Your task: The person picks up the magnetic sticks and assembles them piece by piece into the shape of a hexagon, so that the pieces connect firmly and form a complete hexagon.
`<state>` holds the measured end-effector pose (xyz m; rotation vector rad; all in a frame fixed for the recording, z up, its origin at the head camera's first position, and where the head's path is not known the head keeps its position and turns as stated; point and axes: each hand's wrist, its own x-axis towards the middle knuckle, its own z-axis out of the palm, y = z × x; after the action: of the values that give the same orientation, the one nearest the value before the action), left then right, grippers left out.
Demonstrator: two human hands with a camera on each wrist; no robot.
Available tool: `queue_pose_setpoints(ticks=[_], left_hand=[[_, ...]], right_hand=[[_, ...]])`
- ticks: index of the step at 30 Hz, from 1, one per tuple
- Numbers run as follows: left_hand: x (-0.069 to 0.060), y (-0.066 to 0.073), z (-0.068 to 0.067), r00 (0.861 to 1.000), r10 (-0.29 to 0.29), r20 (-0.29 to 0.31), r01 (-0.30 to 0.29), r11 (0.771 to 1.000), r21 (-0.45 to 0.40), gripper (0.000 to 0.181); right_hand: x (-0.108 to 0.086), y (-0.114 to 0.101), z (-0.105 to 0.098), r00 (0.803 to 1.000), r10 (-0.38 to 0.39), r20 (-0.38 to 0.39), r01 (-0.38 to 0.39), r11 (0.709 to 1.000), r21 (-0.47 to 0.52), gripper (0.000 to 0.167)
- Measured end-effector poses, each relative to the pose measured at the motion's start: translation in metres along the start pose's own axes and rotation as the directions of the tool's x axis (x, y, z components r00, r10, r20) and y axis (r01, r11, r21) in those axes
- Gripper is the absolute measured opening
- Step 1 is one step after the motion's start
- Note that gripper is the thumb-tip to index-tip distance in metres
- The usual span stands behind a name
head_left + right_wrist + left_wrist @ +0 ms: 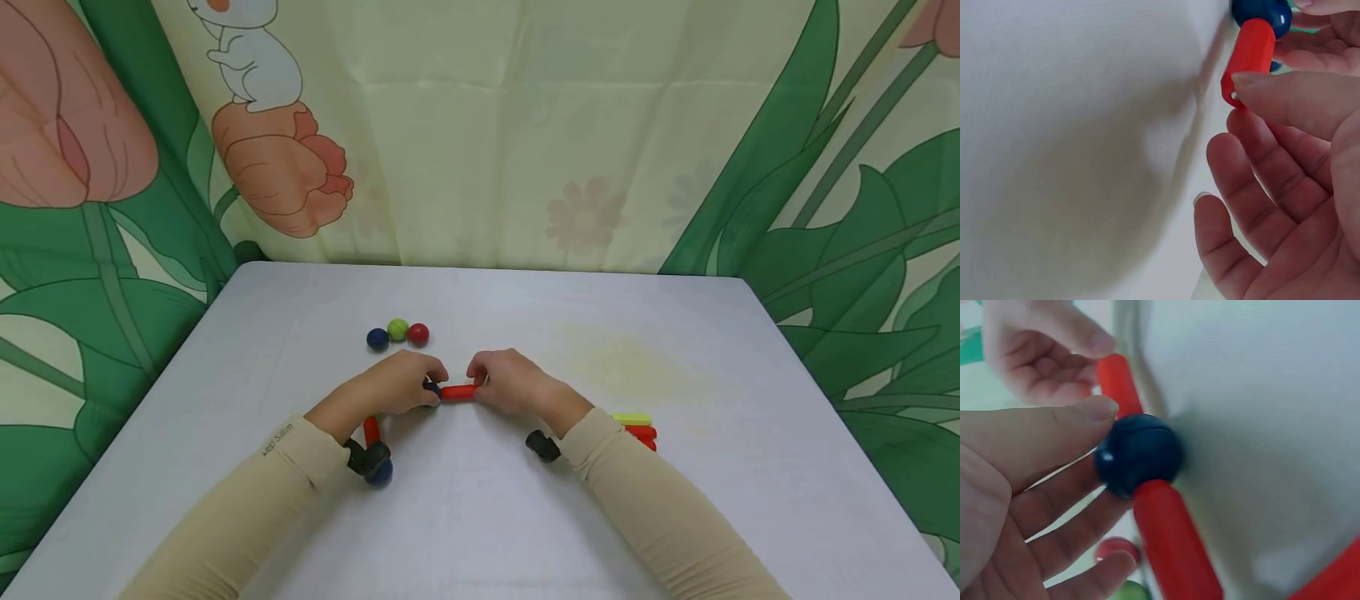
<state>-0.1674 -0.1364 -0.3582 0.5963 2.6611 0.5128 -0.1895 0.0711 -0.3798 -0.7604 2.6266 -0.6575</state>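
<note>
My left hand (pixel 401 383) pinches a dark blue ball (pixel 1141 453) between thumb and fingers. Red rods join this ball on two sides, one of them a near rod (pixel 1175 540) in the left wrist view. The far rod (pixel 458 392) runs across toward my right hand (pixel 513 383), whose thumb and fingertip pinch its free end. A small hole shows in that end in the right wrist view. Below my left wrist, another red rod (pixel 372 430) and a blue ball (pixel 380 473) are partly covered by the wrist camera; how they connect is hidden.
Beyond my left hand, a blue ball (pixel 377 339), a green ball (pixel 397 330) and a red ball (pixel 417 335) sit close together on the white table (pixel 480 533). A yellow-green rod (pixel 632 419) and red rods (pixel 641 432) lie by my right forearm, partly hidden.
</note>
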Motion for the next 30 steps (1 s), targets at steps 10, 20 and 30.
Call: queue_pose_setpoints(ticks=[10,20,30], left_hand=[[-0.002,-0.014,0.007,0.996,-0.089,-0.003,0.089,0.993,-0.083,0.028],[-0.013,-0.028,0.004,0.994,-0.113,0.006,0.113,0.986,-0.122,0.027],[-0.019,-0.035,0.004,0.985,-0.170,0.033,0.173,0.972,-0.162,0.031]], right_hand=[[0.008,-0.001,0.004,1.000,0.020,-0.008,-0.019,0.999,0.046,0.023],[0.034,-0.004,0.003,0.998,-0.004,-0.056,0.008,0.998,0.067,0.035],[0.066,-0.014,-0.001,0.999,0.004,-0.032,-0.003,1.000,0.021,0.043]])
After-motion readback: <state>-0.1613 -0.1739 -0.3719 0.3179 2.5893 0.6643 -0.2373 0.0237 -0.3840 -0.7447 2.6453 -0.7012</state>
